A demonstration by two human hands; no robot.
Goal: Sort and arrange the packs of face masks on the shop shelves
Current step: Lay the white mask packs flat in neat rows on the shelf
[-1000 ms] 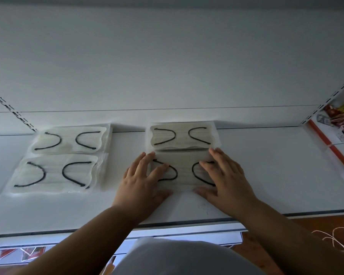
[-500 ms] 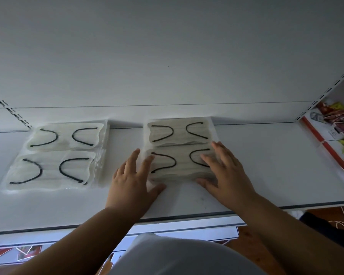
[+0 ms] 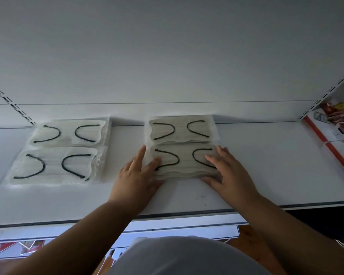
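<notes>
Four stacks of clear mask packs with black ear loops lie on the white shelf point(image 3: 266, 165). Two stacks sit at the left, one behind point(image 3: 68, 132) and one in front point(image 3: 54, 165). Two more sit in the middle, a rear stack point(image 3: 181, 130) against the back panel and a front stack point(image 3: 184, 163) touching it. My left hand point(image 3: 136, 175) grips the front middle stack's left end, fingers on top, thumb at its front edge. My right hand point(image 3: 226, 173) holds its right end the same way.
Bare shelf lies to the right of the middle stacks, up to a slotted upright point(image 3: 326, 94). Beyond the upright, coloured snack packets point(image 3: 340, 120) fill a neighbouring shelf with a red edge strip. The shelf's front lip point(image 3: 187, 212) runs below my wrists.
Both hands have pushed the front middle stack back until it meets the rear stack. My fingers now sit nearer the stack's two ends.
</notes>
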